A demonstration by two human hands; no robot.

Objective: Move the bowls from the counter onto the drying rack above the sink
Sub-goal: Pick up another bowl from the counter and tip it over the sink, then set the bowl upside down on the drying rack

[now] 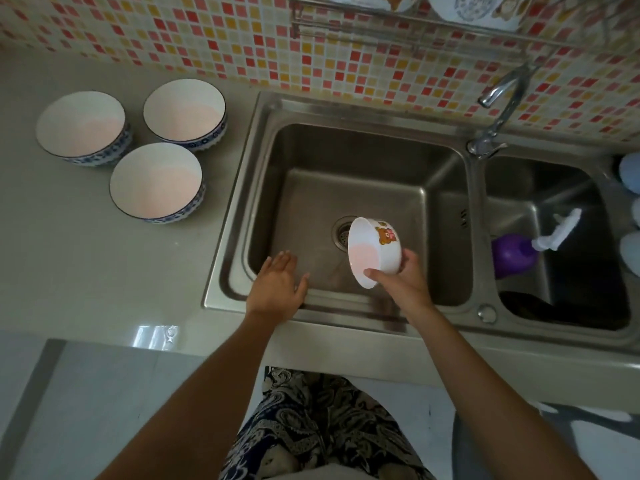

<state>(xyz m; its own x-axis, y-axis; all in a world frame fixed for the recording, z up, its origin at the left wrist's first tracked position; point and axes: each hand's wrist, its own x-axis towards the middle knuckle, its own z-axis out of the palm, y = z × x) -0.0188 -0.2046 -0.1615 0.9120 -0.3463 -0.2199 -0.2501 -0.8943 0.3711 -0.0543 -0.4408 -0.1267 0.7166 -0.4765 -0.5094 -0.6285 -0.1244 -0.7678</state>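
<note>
My right hand [403, 282] grips a small white bowl with a bear picture [372, 251], tilted on its side over the sink basin [433, 209]. My left hand [277, 289] hovers flat and empty over the basin's front left corner. Three larger white bowls with blue patterned outsides stand upright on the counter to the left: one at the back left [81, 128], one at the back right [185, 114], one in front [156, 181]. The drying rack [363, 20] hangs on the tiled wall at the top, with two bowls [478, 8] partly in view on it.
A tap [498, 98] rises between the two basins. The smaller right basin [554, 306] holds a purple bottle [512, 256] and a white brush [561, 233]. Pale round items [630, 171] sit at the far right edge. The grey counter [86, 271] runs left of the sink.
</note>
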